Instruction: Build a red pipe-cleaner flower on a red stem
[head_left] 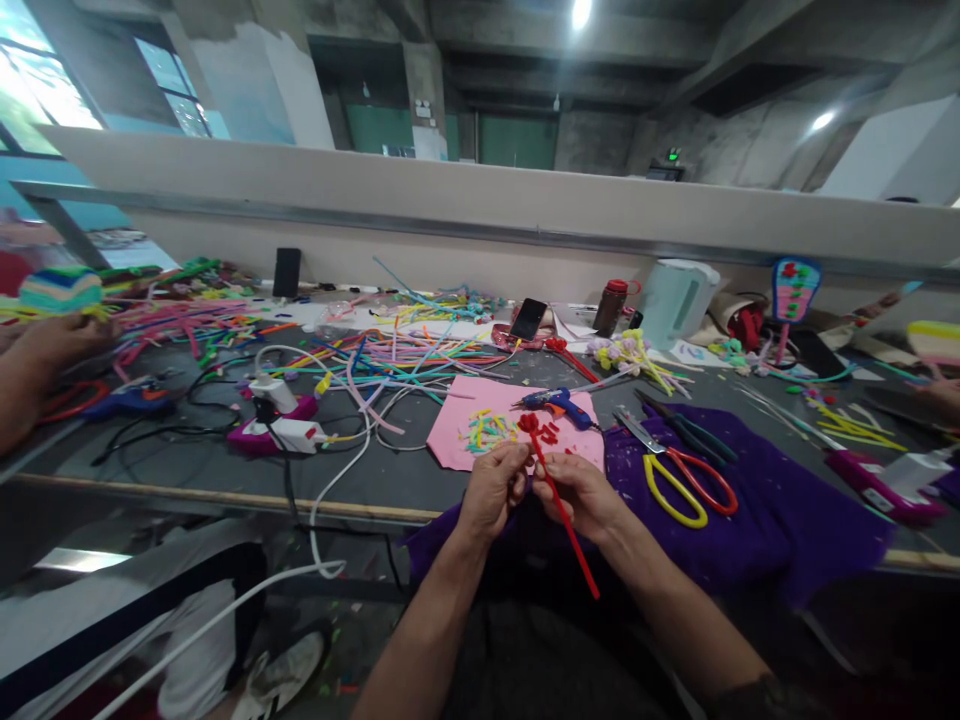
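A red fuzzy stem (570,530) with a bunched red head (528,424) slants down between my two hands. My right hand (581,492) has its fingers closed around the stem just under the head. Beside the head, my left hand (495,487) is pinched, its fingertips near the stem; what it grips is too small to name. Behind them lies a pink sheet (450,425) with short green and yellow pieces (487,430), small red pieces (549,432) and a blue glue gun (562,405).
Scissors (679,480) and pliers (694,435) rest on purple cloth (787,500) at the right. Power strips (281,436) and a white cable (352,462) are left. Colored stems (405,350) cover the table's back. Another person's hand (60,340) is at far left.
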